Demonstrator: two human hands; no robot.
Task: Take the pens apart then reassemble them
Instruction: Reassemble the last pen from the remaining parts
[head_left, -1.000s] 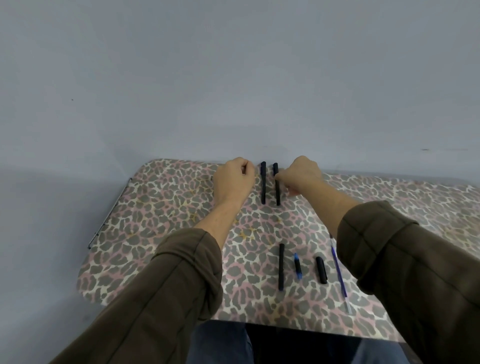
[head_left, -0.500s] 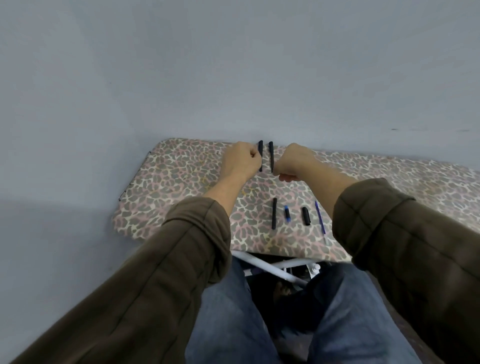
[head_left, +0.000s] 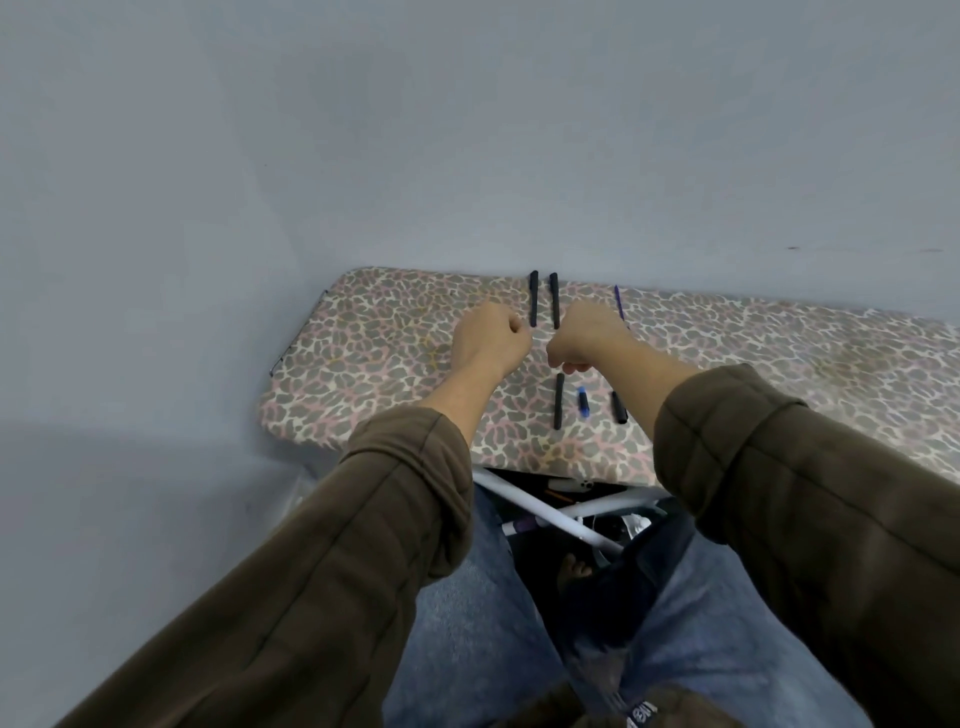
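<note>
Withdrawing from black pens (head_left: 533, 299), left hand (head_left: 488, 340), right hand (head_left: 589, 340), both fisted

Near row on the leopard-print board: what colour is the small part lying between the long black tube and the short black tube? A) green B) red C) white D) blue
D: the small part between the long black tube and the short black tube is plainly blue.
</note>
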